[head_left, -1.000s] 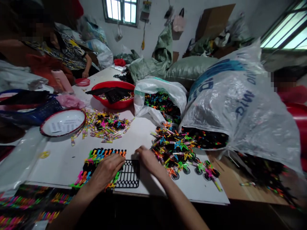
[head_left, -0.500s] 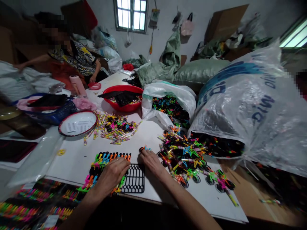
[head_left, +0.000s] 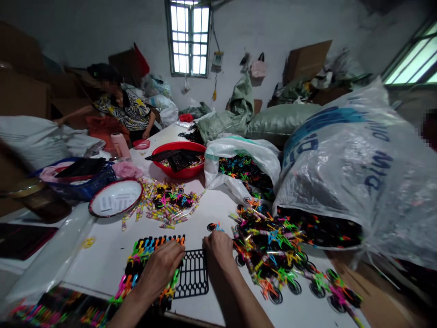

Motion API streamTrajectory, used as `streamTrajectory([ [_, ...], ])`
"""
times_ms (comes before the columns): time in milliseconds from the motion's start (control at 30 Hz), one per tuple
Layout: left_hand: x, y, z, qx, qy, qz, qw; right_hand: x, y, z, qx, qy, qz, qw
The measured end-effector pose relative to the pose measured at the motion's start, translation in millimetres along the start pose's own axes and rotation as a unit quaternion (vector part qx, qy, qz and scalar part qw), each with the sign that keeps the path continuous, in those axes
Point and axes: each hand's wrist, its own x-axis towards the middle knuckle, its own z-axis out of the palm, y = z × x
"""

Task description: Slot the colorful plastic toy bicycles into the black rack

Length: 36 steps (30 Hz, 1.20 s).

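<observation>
A black plastic grid tray [head_left: 193, 273] lies at the table's front edge, its left part covered by rows of colourful toy bicycles [head_left: 131, 269]. My left hand [head_left: 167, 259] rests over these rows, fingers bent and pressed together at the border of the bare slots; what they pinch is hidden. Just beyond the tray's far right corner, my right hand [head_left: 220, 246] is closed on a small toy bicycle [head_left: 212, 226]. Its black wheel and some orange and blue parts show past my knuckles. To the right of this hand lies a heap of loose toy bicycles [head_left: 273, 241] mixed with candy tubes.
Behind the tray are a pile of candy tubes [head_left: 164, 214], a white enamel basin [head_left: 116, 200] and a red basin [head_left: 180, 168]. Plastic sacks [head_left: 341, 159] of toys crowd the right. A blue basket [head_left: 85, 184] stands left. Another person [head_left: 126, 111] sits at the far left.
The view has tilted up, so everything sits lower. My right hand has shifted slightly right with the toy bicycle, its fingers more curled. My left hand stays over the tray.
</observation>
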Motion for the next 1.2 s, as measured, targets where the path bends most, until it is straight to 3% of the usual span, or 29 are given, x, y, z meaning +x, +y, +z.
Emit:
streamTrajectory([
  [267,9.3,-1.6,-2.1,0.013,0.006,-0.020,1.000,18.2,-2.1,-2.8,0.016,0.027,0.022,0.999],
  [400,13.9,6.4,-10.3,0.014,0.040,-0.026,0.999,5.2,-2.6,-12.4,0.066,0.036,0.002,0.997],
  [533,27.6,21.8,-18.4,-0.038,0.117,-0.117,0.986,-25.9,-5.6,-26.4,0.217,0.118,-0.057,0.967],
  [633,35.3,33.1,-16.6,-0.099,0.118,-0.188,0.970,-41.9,-14.7,-26.7,0.271,0.151,-0.097,0.946],
  [733,34.4,40.4,-11.7,-0.075,0.142,-0.226,0.961,-47.9,-23.3,-23.1,0.285,0.171,-0.120,0.935],
  [833,24.5,44.7,-14.8,-0.034,0.158,-0.212,0.964,-54.2,-25.0,-23.8,0.293,0.176,-0.142,0.929],
  [967,-3.8,44.2,-32.7,-0.039,0.102,-0.166,0.980,-72.5,-17.4,-15.9,0.362,0.114,-0.121,0.917],
  [1100,-37.8,40.3,-38.0,-0.013,0.064,-0.089,0.994,-95.1,-16.4,20.0,0.443,-0.003,-0.114,0.889],
  [1200,-51.8,42.4,-27.6,0.026,0.030,-0.003,0.999,-101.5,-24.9,44.3,0.524,-0.014,-0.087,0.847],
])
